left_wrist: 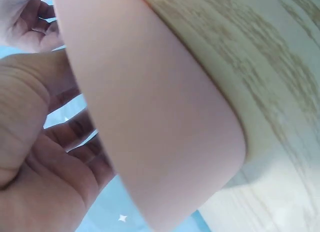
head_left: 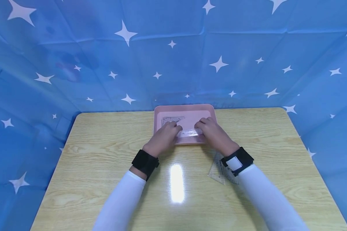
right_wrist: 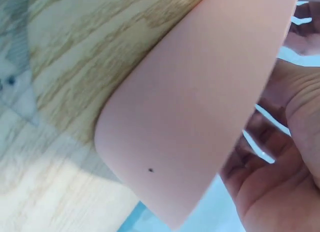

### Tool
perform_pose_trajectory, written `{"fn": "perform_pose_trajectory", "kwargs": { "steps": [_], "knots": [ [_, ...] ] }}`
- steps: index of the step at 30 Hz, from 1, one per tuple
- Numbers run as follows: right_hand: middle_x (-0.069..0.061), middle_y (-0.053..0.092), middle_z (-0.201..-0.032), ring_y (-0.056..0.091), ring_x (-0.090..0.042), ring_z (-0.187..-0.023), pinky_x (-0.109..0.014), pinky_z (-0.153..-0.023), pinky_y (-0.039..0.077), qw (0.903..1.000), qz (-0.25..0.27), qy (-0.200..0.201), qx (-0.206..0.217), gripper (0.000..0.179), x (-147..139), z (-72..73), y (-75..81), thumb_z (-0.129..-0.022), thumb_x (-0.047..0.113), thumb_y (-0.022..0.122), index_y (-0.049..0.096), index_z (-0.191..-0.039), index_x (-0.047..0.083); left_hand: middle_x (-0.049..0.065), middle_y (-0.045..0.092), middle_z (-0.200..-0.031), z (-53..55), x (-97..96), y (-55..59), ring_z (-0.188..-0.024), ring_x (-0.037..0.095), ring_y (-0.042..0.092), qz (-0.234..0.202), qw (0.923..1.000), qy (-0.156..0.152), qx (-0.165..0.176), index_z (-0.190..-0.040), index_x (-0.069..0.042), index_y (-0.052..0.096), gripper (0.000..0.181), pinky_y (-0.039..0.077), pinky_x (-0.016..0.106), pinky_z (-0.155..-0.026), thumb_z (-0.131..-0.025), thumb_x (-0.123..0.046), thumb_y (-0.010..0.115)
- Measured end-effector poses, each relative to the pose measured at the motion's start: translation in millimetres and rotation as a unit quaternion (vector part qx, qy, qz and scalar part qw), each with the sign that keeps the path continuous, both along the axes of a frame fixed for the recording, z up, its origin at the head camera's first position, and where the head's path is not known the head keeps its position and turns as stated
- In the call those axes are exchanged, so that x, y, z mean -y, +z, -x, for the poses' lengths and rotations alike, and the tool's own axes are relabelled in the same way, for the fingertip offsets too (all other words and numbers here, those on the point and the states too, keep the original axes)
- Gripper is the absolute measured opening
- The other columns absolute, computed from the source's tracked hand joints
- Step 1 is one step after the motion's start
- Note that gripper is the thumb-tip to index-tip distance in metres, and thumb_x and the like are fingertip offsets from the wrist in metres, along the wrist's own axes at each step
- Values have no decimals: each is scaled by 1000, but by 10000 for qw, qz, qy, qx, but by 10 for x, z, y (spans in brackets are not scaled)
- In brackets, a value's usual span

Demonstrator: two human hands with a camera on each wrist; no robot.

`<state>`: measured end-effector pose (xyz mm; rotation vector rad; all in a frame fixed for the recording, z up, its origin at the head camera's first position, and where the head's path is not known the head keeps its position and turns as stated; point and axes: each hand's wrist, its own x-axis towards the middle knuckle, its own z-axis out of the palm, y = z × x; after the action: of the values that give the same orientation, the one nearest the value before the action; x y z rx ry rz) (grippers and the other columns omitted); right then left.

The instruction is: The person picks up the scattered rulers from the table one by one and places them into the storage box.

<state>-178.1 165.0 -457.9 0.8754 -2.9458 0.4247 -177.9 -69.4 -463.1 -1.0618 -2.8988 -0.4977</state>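
Observation:
A clear plastic ruler (head_left: 190, 132) stretches between both hands inside a shallow pink tray (head_left: 185, 108) at the table's far edge. My left hand (head_left: 167, 134) pinches its left end with curled fingers. The other end is pinched by my right hand (head_left: 215, 134). Behind the ruler, at the tray's left, lies a clear set square (head_left: 173, 120) with dark markings. In the left wrist view the tray's outer wall (left_wrist: 150, 107) hides the left fingertips; the right wrist view likewise shows the wall (right_wrist: 190, 107) covering the right fingertips.
More clear drawing pieces, a triangle (head_left: 216, 173) and a rounded one (head_left: 230, 175) resembling a protractor, lie on the wooden table (head_left: 110, 154), partly under the right forearm. A blue curtain (head_left: 173, 64) with white stars hangs right behind the tray and along both sides.

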Motion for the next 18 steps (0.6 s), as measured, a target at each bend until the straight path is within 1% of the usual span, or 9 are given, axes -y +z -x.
{"fn": "perform_pose_trajectory", "kwargs": {
  "steps": [4,7,12,14,18],
  "knots": [
    [-8,71,-110,61,-24,-102,-36,-95,55,9995,-113,25,283,23,18,117,-42,-90,2,77,74,-113,6,14,70,-100,82,-30,-39,-93,29,68,33,9999,39,127,-111,-2,73,19,57,38,-83,-93,2,69],
    [-9,71,-109,62,-25,-100,-36,-93,55,9989,-132,37,452,24,36,176,-67,-89,4,79,74,-112,5,15,68,-102,118,-40,-61,-95,29,67,56,9995,141,265,-111,-2,74,21,56,38,-84,-91,1,73],
    [-9,70,-105,63,-26,-98,-37,-90,55,9968,-113,22,787,29,64,226,-102,-85,8,84,74,-112,4,16,66,-101,164,-52,-107,-94,29,65,86,9989,254,396,-110,-1,75,18,56,38,-84,-92,0,72],
    [-8,69,-104,63,-26,-99,-37,-90,55,9957,-167,-14,911,30,70,245,-130,-85,9,84,74,-113,4,15,67,-99,181,-59,-131,-93,28,66,121,9987,286,413,-107,-1,74,15,57,38,-82,-92,-1,71],
    [-6,68,-105,61,-23,-98,-36,-92,56,9932,-369,-119,1096,33,88,286,-193,-86,12,85,73,-116,7,14,67,-95,203,-69,-179,-89,28,67,196,9979,364,497,-100,-2,72,11,57,37,-80,-90,0,72]
  ]
}}
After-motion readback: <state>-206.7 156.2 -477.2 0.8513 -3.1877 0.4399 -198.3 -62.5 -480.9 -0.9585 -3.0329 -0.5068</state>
